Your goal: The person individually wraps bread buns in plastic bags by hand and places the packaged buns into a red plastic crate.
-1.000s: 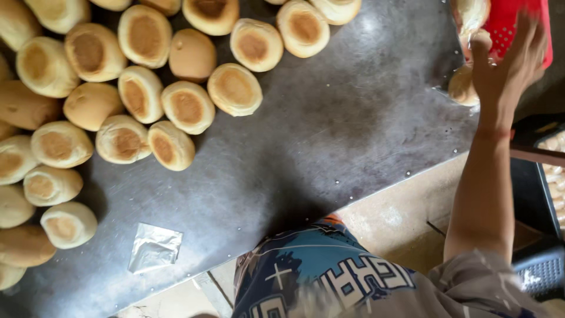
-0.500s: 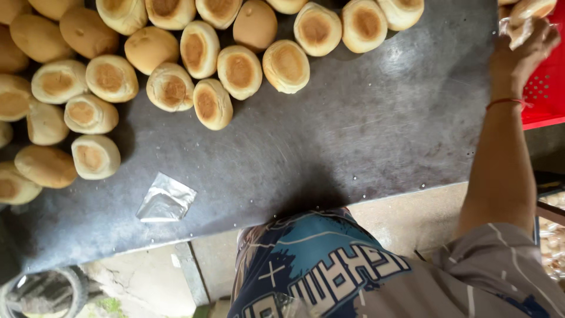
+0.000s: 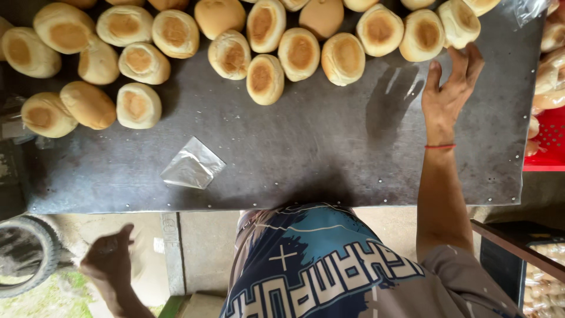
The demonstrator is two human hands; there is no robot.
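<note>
Left hand (image 3: 109, 259): lower left of the frame, below the table edge and over the pale floor; blurred, fingers loosely curled, nothing seen in it, though whether it grips anything I cannot tell for sure.
Tyre (image 3: 23, 256): dark rubber at the far lower left, just beside the left hand.
Plastic bag (image 3: 193, 165): small clear, crumpled bag lying flat on the table, left of centre, well apart from both hands.
Table (image 3: 306, 147): dark grey metal sheet filling the middle of the frame, small rivets along its near edge.
Buns (image 3: 265, 79): round golden rolls, many with a pale flat patch facing up, spread across the top of the frame from the upper left corner to the upper right; a few stray lower at the left.
Shirt (image 3: 318, 271): blue and white patterned cloth at the bottom centre, against the table's near edge.
Right hand (image 3: 450, 88): upper right, held over the table with fingers spread and open, gripping nothing; its fingertips reach up to the nearest bun (image 3: 459, 23), touching or almost touching. A red thread circles the wrist.
Red crate (image 3: 547, 138): at the right edge, beyond the table, with bagged buns above it.
</note>
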